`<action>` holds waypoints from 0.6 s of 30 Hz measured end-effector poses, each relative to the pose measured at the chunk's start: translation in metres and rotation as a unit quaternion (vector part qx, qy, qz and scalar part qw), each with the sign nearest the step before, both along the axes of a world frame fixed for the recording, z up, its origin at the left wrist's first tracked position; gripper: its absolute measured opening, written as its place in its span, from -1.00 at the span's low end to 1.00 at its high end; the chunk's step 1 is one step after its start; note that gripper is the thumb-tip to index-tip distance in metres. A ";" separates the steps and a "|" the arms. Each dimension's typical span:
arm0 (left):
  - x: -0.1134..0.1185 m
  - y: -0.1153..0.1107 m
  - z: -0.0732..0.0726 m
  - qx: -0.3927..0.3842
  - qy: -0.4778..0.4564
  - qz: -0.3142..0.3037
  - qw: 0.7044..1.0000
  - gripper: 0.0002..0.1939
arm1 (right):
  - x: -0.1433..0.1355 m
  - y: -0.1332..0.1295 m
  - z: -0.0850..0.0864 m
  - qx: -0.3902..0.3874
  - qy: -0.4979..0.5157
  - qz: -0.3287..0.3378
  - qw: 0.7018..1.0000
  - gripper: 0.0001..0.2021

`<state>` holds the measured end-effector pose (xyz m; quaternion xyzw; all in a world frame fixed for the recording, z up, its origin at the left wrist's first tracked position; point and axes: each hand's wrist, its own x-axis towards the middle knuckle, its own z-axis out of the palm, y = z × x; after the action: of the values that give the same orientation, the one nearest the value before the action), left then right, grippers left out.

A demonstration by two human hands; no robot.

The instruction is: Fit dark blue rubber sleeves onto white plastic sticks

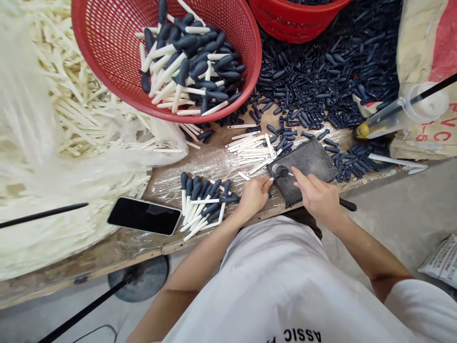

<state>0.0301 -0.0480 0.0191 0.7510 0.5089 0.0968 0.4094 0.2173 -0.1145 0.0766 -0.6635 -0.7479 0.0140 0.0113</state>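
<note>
My left hand (253, 196) pinches the white stick end of a piece whose dark cap (281, 172) rests on a dark grey pad (310, 158) near the table's front edge. My right hand (317, 195) lies on that pad, its fingertips touching the dark cap from the right. Loose white sticks (252, 147) lie just behind the pad. A small pile of assembled pieces (203, 201), white sticks with dark caps, sits left of my left hand.
A tilted red basket (103, 52) holds several assembled pieces. A heap of dark caps (321, 71) covers the far right, with a second red basket (296, 19) behind. White sticks (64, 95) fill plastic at left. A black phone (144, 216) lies near the front edge.
</note>
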 end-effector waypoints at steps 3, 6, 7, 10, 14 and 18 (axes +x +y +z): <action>0.000 0.000 0.001 0.002 0.005 0.016 1.000 -0.73 | -0.004 -0.001 -0.003 -0.031 -0.014 0.012 0.999 -0.59; 0.001 0.000 0.001 0.002 0.006 0.007 1.000 -0.72 | -0.006 0.001 -0.005 -0.037 0.010 -0.010 0.999 -0.58; 0.001 0.000 0.001 0.003 0.007 0.004 1.000 -0.72 | -0.006 0.002 -0.005 -0.045 0.009 -0.015 0.999 -0.58; 0.001 0.000 0.000 -0.003 0.010 0.009 1.000 -0.73 | -0.003 0.006 -0.003 -0.072 -0.008 -0.012 0.997 -0.59; -0.003 -0.003 -0.004 -0.006 -0.019 0.035 0.999 -0.80 | 0.011 0.006 0.001 -0.003 0.028 -0.081 0.996 -0.56; -0.006 -0.007 -0.010 0.016 -0.020 0.048 0.998 -0.82 | 0.020 -0.001 -0.002 0.036 0.056 -0.098 0.993 -0.54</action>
<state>0.0237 -0.0549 0.0089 0.7300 0.5349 0.1396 0.4019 0.2375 -0.1158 0.0749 -0.7311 -0.6774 0.0225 0.0781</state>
